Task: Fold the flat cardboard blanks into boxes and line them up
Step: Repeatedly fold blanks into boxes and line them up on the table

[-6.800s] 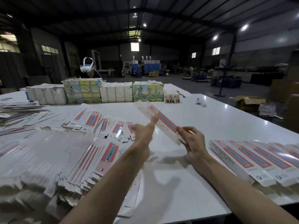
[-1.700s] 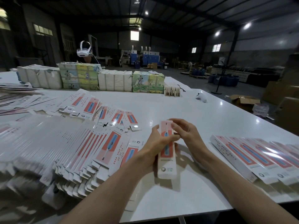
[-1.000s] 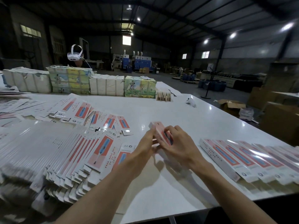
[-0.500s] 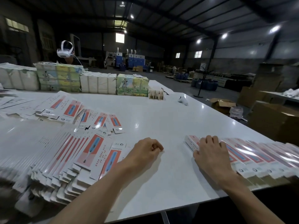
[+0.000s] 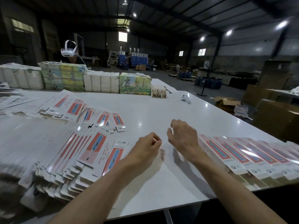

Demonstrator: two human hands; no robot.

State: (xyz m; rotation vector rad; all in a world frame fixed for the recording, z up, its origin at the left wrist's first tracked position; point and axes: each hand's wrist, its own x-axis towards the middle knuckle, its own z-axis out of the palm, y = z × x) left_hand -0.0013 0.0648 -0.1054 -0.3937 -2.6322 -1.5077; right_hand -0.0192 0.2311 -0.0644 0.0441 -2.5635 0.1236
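Seen from the head camera, both my hands were over the glossy white table (image 5: pixel 155 109), and neither had a box in it. My left hand (image 5: pixel 144 151) hung low with its fingers loosely curled toward the thumb, and I could see nothing held in it. My right hand (image 5: pixel 183 136) hovered next to it, palm down, fingers spread and relaxed, gripping nothing. It was just beside the leftmost of the folded white, red and blue cardboard boxes (image 5: pixel 239 152).

Those boxes lay in a row along the table's right edge, long sides touching and printed faces up, so the line could grow toward the middle. The flat white-and-red cardboard blanks (image 5: pixel 69 152) lay fanned in an overlapping stack at my left. Each edge was stepped clear of the one below, which I judged made it easy to peel off one at a time. A smaller loose spread of blanks (image 5: pixel 100 117) lay further back.

With both hands free between the two piles, I judged the next step to be reaching left for a fresh blank.
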